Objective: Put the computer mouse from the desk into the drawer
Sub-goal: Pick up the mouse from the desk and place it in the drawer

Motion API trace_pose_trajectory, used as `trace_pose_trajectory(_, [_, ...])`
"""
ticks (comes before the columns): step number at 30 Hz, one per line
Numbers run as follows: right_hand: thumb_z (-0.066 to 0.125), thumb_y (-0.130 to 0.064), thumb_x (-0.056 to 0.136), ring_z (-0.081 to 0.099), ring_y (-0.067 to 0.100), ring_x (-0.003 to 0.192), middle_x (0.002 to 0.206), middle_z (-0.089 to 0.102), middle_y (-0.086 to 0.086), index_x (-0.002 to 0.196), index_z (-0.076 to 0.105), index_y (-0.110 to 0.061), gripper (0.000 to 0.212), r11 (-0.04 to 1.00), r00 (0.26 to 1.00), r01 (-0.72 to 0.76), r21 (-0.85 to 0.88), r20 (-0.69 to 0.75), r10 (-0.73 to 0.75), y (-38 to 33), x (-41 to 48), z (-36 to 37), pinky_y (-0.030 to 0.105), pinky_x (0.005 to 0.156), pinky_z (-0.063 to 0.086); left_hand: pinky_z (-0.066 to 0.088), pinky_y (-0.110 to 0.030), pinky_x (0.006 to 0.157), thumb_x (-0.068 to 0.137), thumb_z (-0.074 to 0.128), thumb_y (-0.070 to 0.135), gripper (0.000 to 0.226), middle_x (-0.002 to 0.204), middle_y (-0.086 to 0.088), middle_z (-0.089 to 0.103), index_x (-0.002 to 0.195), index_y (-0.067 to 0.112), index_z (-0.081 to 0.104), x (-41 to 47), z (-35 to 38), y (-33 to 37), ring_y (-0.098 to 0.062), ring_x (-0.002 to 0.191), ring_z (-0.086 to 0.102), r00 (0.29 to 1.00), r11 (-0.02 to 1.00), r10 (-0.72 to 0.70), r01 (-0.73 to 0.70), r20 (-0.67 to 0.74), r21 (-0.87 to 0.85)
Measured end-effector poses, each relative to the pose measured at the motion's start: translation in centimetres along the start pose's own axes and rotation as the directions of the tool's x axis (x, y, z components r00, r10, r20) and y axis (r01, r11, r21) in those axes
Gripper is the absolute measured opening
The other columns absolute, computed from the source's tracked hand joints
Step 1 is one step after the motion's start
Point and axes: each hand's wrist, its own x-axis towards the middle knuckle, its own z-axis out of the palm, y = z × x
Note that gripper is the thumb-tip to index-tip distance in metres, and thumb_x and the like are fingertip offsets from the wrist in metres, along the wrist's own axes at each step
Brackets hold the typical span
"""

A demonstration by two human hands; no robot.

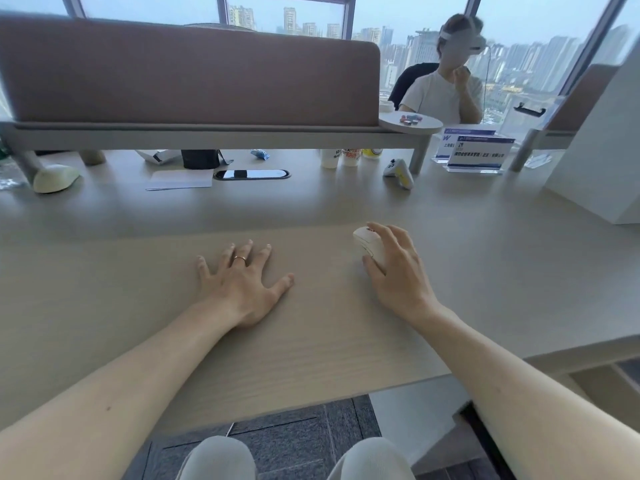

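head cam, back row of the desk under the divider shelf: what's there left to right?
Pale green rounded object → white folded paper sheet → black glossy oval cable slot → blue crumpled wrapper → white printed paper cups → white handheld controller with yellow accents → clear acrylic sign with blue card.

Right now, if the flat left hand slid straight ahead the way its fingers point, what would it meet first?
Probably the white sheet of paper at the back of the desk. The left hand points forward and slightly left over bare desktop, though depth is hard to judge.
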Motion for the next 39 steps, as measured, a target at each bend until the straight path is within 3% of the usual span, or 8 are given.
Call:
trace_pose_trajectory(4, [0.063,-0.021,0.093,0.053,0.020,0.115,0.139,0.050,0.005,0.144,0.048,-0.019,0.054,0.999,0.995,-0.026,-0.032,-0.094,0.023,2.7,-4.0,-5.3,0.011,0.088,0.028,0.006,-0.058,0.124,0.085,0.033,0.080,0.088,0.171,0.000,0.015,0.158,0.033,0.022,-0.4,-0.2,0.9,-0.023,0.157,0.009,0.996,0.994,0.055,-0.062,-0.074,-0.094])
trace_pose_trajectory(9, [0.067,-0.028,0.092,0.049,0.023,0.129,0.145,0.048,0.009,0.150,0.040,-0.011,0.067,0.975,0.963,-0.216,-0.057,-0.176,0.203,7.6,-10.2,-11.6,0.016,0.097,0.028,0.026,-0.048,0.120,0.085,0.050,0.068,0.080,0.162,-0.004,0.037,0.152,0.025,0.039,-3.5,-0.7,8.6,-0.027,0.148,0.032,0.907,0.896,0.360,-0.401,-0.217,-0.188])
trace_pose_trajectory(16, [0.064,-0.045,0.091,0.052,0.019,0.119,0.140,0.051,0.002,0.150,0.037,-0.015,0.071,0.910,0.875,-0.408,-0.069,-0.314,0.369,12.3,-18.8,-19.1,0.037,0.098,0.046,0.048,-0.035,0.105,0.093,0.065,0.038,0.047,0.131,-0.001,0.066,0.134,0.017,0.060,-11.0,2.5,21.4,-0.017,0.124,0.058,0.588,0.477,0.754,-0.797,-0.293,-0.371])
trace_pose_trajectory(20, [0.064,-0.043,0.092,0.049,0.015,0.121,0.144,0.050,0.003,0.151,0.036,-0.012,0.072,0.872,0.829,-0.485,-0.066,-0.350,0.435,14.6,-22.7,-20.9,0.031,0.099,0.040,0.050,-0.030,0.100,0.096,0.061,0.034,0.038,0.128,0.004,0.066,0.132,0.019,0.062,-14.0,6.3,26.0,-0.012,0.119,0.059,0.392,0.301,0.883,-0.896,-0.260,-0.326])
trace_pose_trajectory(22, [0.065,-0.042,0.092,0.050,0.019,0.127,0.146,0.050,0.004,0.152,0.036,-0.012,0.073,0.852,0.812,-0.519,-0.066,-0.349,0.468,15.4,-24.2,-21.2,0.031,0.102,0.039,0.047,-0.030,0.105,0.097,0.059,0.035,0.046,0.138,0.004,0.060,0.139,0.019,0.056,-14.6,8.2,27.7,-0.012,0.128,0.053,0.397,0.329,0.896,-0.894,-0.199,-0.303])
trace_pose_trajectory(30, [0.068,-0.035,0.090,0.051,0.024,0.132,0.145,0.055,0.008,0.151,0.041,-0.007,0.072,0.747,0.724,-0.662,-0.056,-0.302,0.620,18.6,-27.1,-21.2,0.033,0.108,0.038,0.035,-0.039,0.116,0.097,0.056,0.037,0.059,0.155,-0.003,0.044,0.149,0.014,0.039,-12.6,12.5,32.8,-0.025,0.141,0.039,0.657,0.651,0.754,-0.748,-0.005,-0.130])
trace_pose_trajectory(34, [0.068,-0.033,0.092,0.051,0.014,0.107,0.136,0.060,0.010,0.147,0.044,-0.006,0.066,0.671,0.661,-0.741,-0.032,-0.212,0.720,20.8,-26.2,-20.9,0.021,0.088,0.036,0.041,-0.038,0.102,0.096,0.054,0.035,0.039,0.142,0.000,0.053,0.132,0.018,0.051,-12.3,13.7,34.3,-0.023,0.129,0.047,0.679,0.681,0.731,-0.732,-0.071,0.014])
trace_pose_trajectory(39, [0.067,-0.029,0.092,0.049,0.031,0.132,0.145,0.050,0.016,0.151,0.036,-0.002,0.072,0.579,0.587,-0.809,-0.105,-0.078,0.806,24.5,-24.7,-19.3,0.033,0.103,0.041,0.051,-0.032,0.076,0.087,0.065,0.022,0.026,0.118,0.002,0.064,0.113,0.020,0.060,-12.0,14.5,34.8,-0.018,0.107,0.059,0.674,0.689,0.722,-0.720,-0.155,0.082])
